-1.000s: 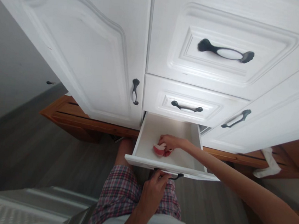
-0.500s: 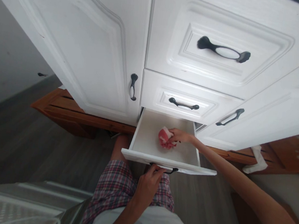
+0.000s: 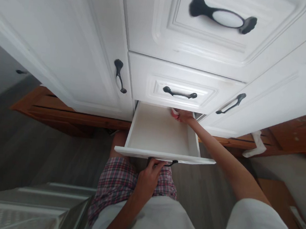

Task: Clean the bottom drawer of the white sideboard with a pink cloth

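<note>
An open white drawer (image 3: 161, 135) juts from the cabinet. The left hand (image 3: 149, 176) curls around its front handle (image 3: 168, 164). The right hand (image 3: 183, 115), at the drawer's back right corner, grips a pink cloth (image 3: 174, 112).

Three drawers showed in the white cabinet front: a top drawer (image 3: 205, 36), a middle drawer (image 3: 183, 83) and one open bottom drawer (image 3: 159, 133). Two cabinet doors flanked them, a left door (image 3: 61, 46) and a right door (image 3: 275, 91). Five dark handles were in view: the top drawer handle (image 3: 223, 16), the middle drawer handle (image 3: 179, 93), the bottom drawer handle (image 3: 171, 163), the left door handle (image 3: 119, 75) and the right door handle (image 3: 231, 103). Two hands were visible, the left hand (image 3: 147, 177) and the right hand (image 3: 184, 116). One pink cloth (image 3: 174, 113) lay in the open drawer. One white rag (image 3: 253, 148) lay on the wooden ledge (image 3: 68, 114).
</note>
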{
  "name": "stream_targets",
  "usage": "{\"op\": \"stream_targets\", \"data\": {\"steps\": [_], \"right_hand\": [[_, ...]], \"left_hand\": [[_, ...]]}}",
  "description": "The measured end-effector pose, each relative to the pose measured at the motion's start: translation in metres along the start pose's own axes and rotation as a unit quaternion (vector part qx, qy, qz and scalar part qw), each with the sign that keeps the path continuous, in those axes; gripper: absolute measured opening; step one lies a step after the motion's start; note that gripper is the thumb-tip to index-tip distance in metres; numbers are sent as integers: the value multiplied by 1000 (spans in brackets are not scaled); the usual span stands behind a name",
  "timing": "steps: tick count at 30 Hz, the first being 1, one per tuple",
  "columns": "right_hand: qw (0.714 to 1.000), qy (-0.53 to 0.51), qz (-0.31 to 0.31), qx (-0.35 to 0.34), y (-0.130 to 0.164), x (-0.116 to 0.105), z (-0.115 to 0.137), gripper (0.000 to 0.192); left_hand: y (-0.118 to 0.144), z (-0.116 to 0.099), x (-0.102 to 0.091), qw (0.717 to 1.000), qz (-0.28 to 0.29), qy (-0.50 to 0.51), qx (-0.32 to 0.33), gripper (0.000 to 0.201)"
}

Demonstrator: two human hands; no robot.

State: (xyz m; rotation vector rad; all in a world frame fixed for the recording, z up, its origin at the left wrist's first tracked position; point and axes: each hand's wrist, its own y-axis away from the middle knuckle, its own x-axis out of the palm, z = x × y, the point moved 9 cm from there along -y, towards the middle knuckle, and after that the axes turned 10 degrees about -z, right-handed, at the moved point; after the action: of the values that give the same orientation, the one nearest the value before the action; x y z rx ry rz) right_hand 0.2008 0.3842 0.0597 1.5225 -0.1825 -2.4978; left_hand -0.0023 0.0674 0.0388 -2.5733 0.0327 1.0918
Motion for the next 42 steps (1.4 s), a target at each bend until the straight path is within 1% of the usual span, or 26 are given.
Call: {"op": "stream_targets", "data": {"steps": [3,5,9,12,15,18,20,22,24,27,29,30,31,33,35,37,38,40,42], "right_hand": [[998,37,49,-6,15,8,-6,20],[993,72,85,-26,31,15,-6,25],[978,128,150,-62,72,33,-5,33],[967,141,200,-64,106,50,-7,37],[958,139,244,-59,135,65,-11,38],[955,134,257,-63,147,66,-12,38],[953,124,267,-69,146,62,-9,36],[952,106,276,-78,139,54,-2,35],[957,79,264,-90,126,44,10,36],[976,7,194,-99,102,30,33,43],[979,-72,168,-95,92,31,51,49],[974,-109,175,-95,91,38,61,50],[966,-138,195,-98,93,48,74,51],[945,-172,251,-119,101,76,105,54],[923,-198,292,-149,109,104,142,56],[904,-256,304,-157,111,127,174,56],[899,-283,300,-143,109,137,184,55],[898,-329,280,-85,102,156,190,56],[891,-381,246,-18,93,167,184,60]], "left_hand": [[0,1,1,1000,9,-3,-2,52],[0,2,2,1000,18,-4,-5,53],[-1,1,4,999,45,-19,-1,55],[0,0,4,998,58,-28,-3,55],[-1,0,5,997,66,-36,-5,50],[-1,-2,5,997,68,-33,-3,47],[-2,-3,5,997,69,-32,-3,46],[-2,-4,4,997,69,-37,-4,47],[-3,-5,3,997,71,-41,-3,48],[-4,-6,0,997,71,-44,3,48],[-5,-5,0,996,65,-55,10,45],[-6,-4,1,996,60,-65,15,44],[-6,-3,3,995,55,-77,19,41],[-6,0,8,993,46,-101,28,36],[-6,3,13,991,41,-124,37,35],[-5,5,16,989,45,-137,42,39],[-5,7,17,988,48,-139,43,41],[-6,8,17,988,56,-136,45,43],[-6,9,15,989,65,-125,51,44]]}}
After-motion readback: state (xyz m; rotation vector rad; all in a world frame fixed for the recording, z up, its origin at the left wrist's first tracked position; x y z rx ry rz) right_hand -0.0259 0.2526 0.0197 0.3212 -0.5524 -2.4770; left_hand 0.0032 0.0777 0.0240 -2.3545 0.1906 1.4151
